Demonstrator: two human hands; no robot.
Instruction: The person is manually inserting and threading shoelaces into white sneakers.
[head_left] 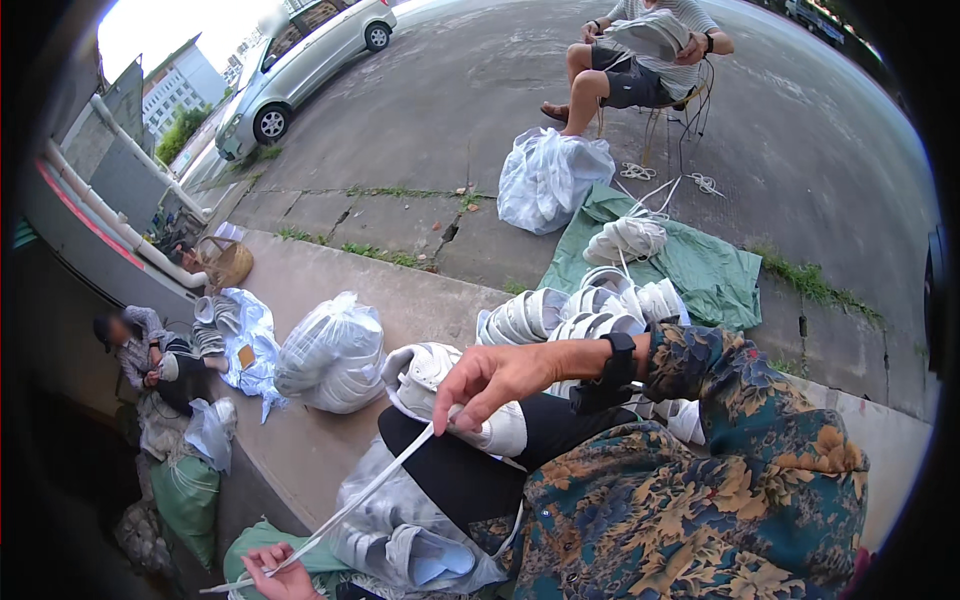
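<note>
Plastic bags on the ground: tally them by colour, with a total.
Clear or white plastic bags: 4
Green bags: 1
Total: 5

Clear plastic bags of white shoes: one on the ledge point(332, 352), another on the pavement point(552, 178).

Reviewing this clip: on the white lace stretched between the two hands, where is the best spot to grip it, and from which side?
Probably the free mid-span of the white lace, between right hand and left hand. It runs taut, flat and unobstructed there, so pinch across its width from above.
</note>
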